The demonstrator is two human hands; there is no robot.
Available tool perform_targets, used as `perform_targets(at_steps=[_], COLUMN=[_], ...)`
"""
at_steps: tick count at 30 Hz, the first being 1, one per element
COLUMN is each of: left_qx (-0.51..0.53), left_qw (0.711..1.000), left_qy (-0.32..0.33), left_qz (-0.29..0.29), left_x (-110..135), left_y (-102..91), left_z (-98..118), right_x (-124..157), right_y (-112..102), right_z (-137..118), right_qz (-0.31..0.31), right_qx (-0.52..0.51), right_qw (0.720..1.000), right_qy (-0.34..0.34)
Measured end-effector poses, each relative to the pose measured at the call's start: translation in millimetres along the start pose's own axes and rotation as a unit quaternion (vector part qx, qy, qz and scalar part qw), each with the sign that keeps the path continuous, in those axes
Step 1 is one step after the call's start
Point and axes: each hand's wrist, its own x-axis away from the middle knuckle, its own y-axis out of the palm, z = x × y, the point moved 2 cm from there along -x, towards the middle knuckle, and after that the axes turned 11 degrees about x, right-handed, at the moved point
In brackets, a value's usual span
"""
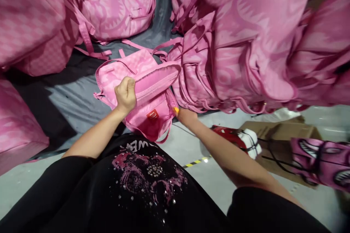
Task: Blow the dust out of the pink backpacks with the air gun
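Note:
A small pink backpack (pixel 146 60) lies unzipped in front of me, its mouth toward my body. Inside the main compartment, an orange-red label (pixel 152 115) shows on the pink lining. My left hand (pixel 125 94) is closed in a fist on the edge of the raised flap. My right hand (pixel 186 117) is at the right side of the opening, its fingers mostly hidden by the bag's edge. Something small and yellow-orange (pixel 175 110) sticks out at these fingers; its kind is unclear.
Larger pink backpacks (pixel 235 43) are packed along the right, with another pink backpack (pixel 117 3) at the back left. A dark grey cloth (pixel 90 91) covers the surface beneath. A cardboard box (pixel 284 134) and a pink bag with printed teeth (pixel 322 160) stand on the floor.

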Motion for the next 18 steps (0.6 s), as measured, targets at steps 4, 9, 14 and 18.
perform_targets(at_steps=[4, 9, 14, 18], left_qx=[0.012, 0.031, 0.043, 0.040], left_qw=[1.000, 0.999, 0.999, 0.999], left_qy=[-0.009, -0.005, -0.006, -0.012], left_qz=[0.001, -0.013, -0.025, -0.033], left_x=[4, 3, -3, -4], left_y=[9.2, 23.4, 33.2, 36.7], left_z=[-5, -5, -6, -7], right_x=[39, 49, 54, 45], right_y=[38, 47, 65, 74], right_z=[10, 14, 13, 22], right_qz=[-0.184, -0.242, -0.246, -0.178], right_qx=[-0.005, -0.134, -0.214, -0.407], right_qw=[0.983, 0.961, 0.945, 0.895], right_qy=[0.011, 0.012, -0.004, 0.023])
